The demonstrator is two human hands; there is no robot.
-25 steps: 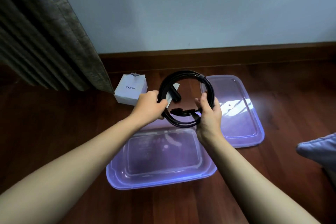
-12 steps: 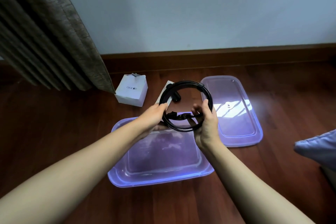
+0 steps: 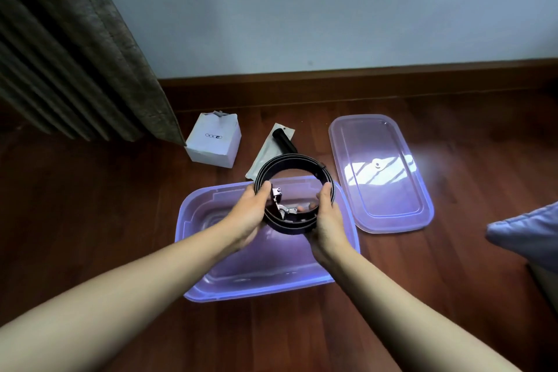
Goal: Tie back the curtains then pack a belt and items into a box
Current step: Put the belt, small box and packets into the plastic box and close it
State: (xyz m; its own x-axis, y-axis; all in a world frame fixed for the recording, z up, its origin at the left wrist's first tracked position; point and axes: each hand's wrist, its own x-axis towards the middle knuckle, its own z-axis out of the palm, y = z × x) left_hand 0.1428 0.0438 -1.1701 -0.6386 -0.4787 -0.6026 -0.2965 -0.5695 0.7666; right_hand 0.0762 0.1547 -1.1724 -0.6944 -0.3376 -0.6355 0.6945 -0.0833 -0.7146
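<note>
Two bare arms reach out over a see-through purple box point(image 3: 193, 220) that sits on the dark wood floor point(image 3: 90, 220). The box is open. The left hand point(image 3: 248, 214) and the right hand point(image 3: 327, 216) both hold a black belt point(image 3: 290, 160) that is rolled into a ring. The left hand's fingers curl around the left side of the ring, and the right hand's fingers curl around the right side. The belt's shiny silver buckle point(image 3: 279, 201) sits inside the ring, close to the left thumb. The belt is up in the air over the far half of the box, and it is not lying in the box.

The box's lid point(image 3: 380, 172) lies flat on the floor just to the right of the box. A small white carton point(image 3: 213, 142) stands on the floor behind the box, to the left. A flat clear packet point(image 3: 271, 148) with a black thing in it lies behind the box, between the carton and the lid. A grey curtain point(image 3: 75, 48) hangs far to the left behind the box. A bit of pale cloth point(image 3: 525, 232) shows far to the right of the box
</note>
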